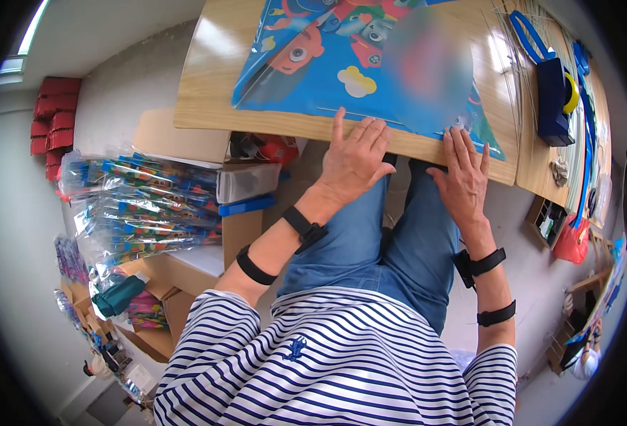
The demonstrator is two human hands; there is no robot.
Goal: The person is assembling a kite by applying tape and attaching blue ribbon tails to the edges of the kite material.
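A glossy blue sheet (299,89) printed with cartoon figures and a yellow-white cloud lies on the wooden table (210,71). Its sides slant, and a thin pale rod or strip (349,113) runs along part of its near edge. My left hand (356,160) rests palm down at the table's front edge, fingertips at the sheet's border, thumb apart. To its right, my right hand (464,174) lies flat with fingers stretched, its tips touching the sheet's near right part. Neither hand grips anything. The sheet's right part is blurred.
A dark blue tape dispenser (551,103) with yellow tape stands on the right, beside long thin rods (583,163) and blue straps. Left of my legs, clear-bagged colourful bundles (157,206) are stacked on cardboard boxes (242,238). Red boxes (56,121) are piled by the wall.
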